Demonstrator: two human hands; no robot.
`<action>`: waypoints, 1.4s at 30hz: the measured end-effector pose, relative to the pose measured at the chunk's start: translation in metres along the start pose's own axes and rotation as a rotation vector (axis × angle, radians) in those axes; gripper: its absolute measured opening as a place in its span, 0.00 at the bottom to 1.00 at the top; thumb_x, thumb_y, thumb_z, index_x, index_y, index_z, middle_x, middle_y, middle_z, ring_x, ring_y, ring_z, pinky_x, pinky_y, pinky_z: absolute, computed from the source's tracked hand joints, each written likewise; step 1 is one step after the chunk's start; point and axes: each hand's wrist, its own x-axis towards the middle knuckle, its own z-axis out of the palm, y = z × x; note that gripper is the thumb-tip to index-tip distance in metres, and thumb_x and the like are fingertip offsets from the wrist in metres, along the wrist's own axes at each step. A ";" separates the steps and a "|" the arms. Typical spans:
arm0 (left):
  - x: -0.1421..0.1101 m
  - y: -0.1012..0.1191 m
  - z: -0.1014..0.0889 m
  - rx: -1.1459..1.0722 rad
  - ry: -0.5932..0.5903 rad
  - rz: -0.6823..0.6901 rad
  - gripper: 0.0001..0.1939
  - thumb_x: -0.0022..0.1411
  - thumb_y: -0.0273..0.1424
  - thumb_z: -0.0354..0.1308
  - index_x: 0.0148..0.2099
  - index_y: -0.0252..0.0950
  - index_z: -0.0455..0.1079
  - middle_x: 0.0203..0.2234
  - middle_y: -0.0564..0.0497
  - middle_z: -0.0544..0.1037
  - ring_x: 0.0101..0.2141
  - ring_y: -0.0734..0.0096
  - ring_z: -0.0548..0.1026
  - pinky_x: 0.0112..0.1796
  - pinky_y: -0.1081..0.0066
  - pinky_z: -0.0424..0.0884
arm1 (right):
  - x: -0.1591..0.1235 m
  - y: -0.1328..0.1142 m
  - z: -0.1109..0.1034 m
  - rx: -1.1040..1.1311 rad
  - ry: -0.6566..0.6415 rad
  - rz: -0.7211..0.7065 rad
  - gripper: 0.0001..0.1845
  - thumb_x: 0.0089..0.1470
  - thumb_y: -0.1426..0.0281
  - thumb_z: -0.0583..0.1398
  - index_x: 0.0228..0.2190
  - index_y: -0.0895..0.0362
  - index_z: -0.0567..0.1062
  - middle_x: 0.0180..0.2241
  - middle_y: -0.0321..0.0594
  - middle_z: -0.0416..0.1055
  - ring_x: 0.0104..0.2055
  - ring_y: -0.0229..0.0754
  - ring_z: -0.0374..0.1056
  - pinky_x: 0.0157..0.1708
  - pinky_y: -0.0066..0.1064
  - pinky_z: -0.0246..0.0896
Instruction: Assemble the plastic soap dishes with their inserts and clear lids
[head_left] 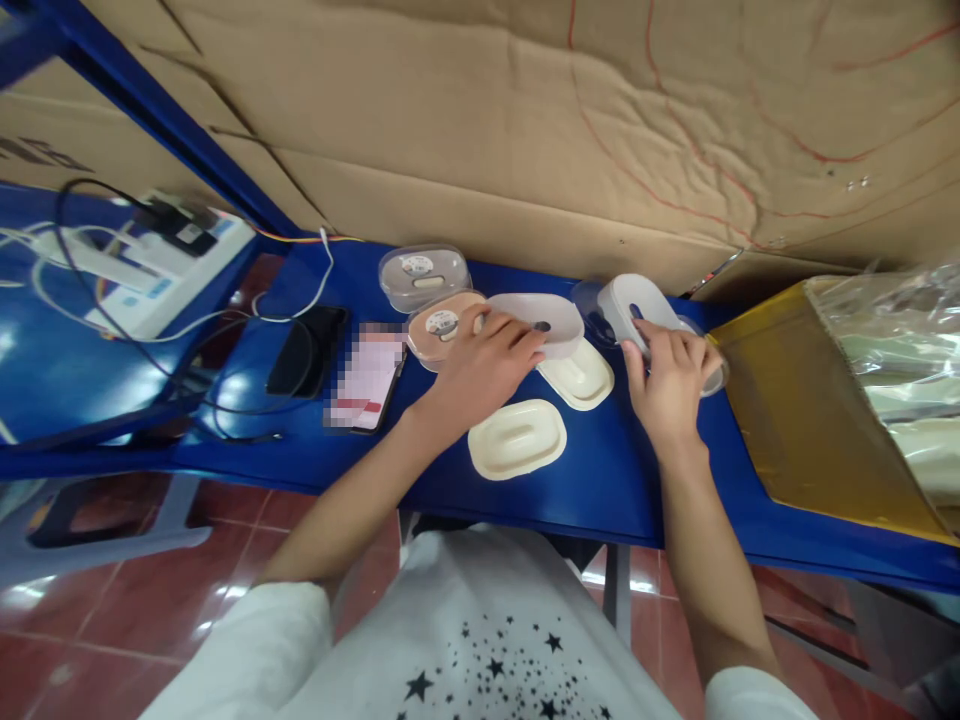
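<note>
Head view: Beyond the nearer cream lid, left hand touches white tub, right hand second tub; grips unclear, nudging risks tipping.

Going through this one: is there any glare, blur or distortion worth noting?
In the head view, white glare on the red floor tiles and shiny highlights on the clear plastic wrap; in the head view, mosaic blocks over the phone screen, and the peach container's label too soft to read; in the head view, edges look stretched, probably wide-angle distortion.
</note>
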 end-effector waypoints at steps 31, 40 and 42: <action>-0.060 -0.052 0.009 -0.047 0.030 -0.367 0.25 0.74 0.43 0.61 0.69 0.45 0.68 0.71 0.37 0.66 0.67 0.37 0.67 0.64 0.42 0.64 | -0.001 0.063 -0.025 -0.020 -0.145 0.112 0.19 0.70 0.57 0.56 0.47 0.55 0.81 0.46 0.52 0.80 0.49 0.57 0.76 0.52 0.54 0.69; -0.063 -0.062 0.012 -0.057 -0.002 -0.366 0.29 0.72 0.41 0.64 0.70 0.42 0.67 0.70 0.35 0.67 0.68 0.38 0.67 0.63 0.43 0.65 | -0.021 0.041 -0.020 -0.126 -0.384 -0.049 0.22 0.68 0.63 0.58 0.59 0.55 0.75 0.55 0.56 0.79 0.55 0.64 0.76 0.51 0.56 0.71; -0.060 -0.066 0.009 -0.018 -0.052 -0.354 0.29 0.71 0.42 0.65 0.70 0.42 0.67 0.70 0.36 0.68 0.67 0.37 0.68 0.61 0.43 0.66 | -0.019 0.044 -0.024 -0.071 -0.394 -0.036 0.22 0.69 0.61 0.57 0.59 0.53 0.76 0.53 0.52 0.81 0.52 0.63 0.78 0.49 0.54 0.73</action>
